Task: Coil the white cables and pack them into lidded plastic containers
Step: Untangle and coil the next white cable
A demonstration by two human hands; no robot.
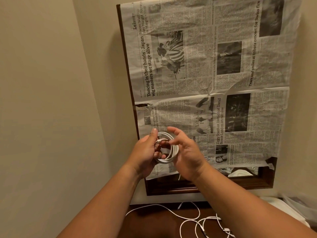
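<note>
Head view: both forearms reach forward, and the hands meet in front of a paper-covered frame.
Left hand [145,152]: thumb points up and the fingers curl through the middle of the coiled white cable [174,150], gripping it.
Right hand [187,155]: palm faces the left hand and the fingers are loosely curved and spread. The thumb lies against the near edge of the coil, but firm contact cannot be told.
Coiled white cable: several round loops lie between the two hands, lifted off the surface. A short plug end crosses the loops just under the left thumb.
Loose white cables [211,217]: uncoiled strands sprawl below and to the right of the hands, looping over one another.
Surface: dark brown wooden tabletop [145,224], beneath both forearms, bears the loose strands.
Beyond the hands: crumpled black-and-white newspaper sheet [223,83] covers most of a dark wooden-framed mirror [171,189]. A strip of glass shows under the paper, right of the right hand.
Room: plain beige walls [51,83] meet in a corner left of the left hand.
</note>
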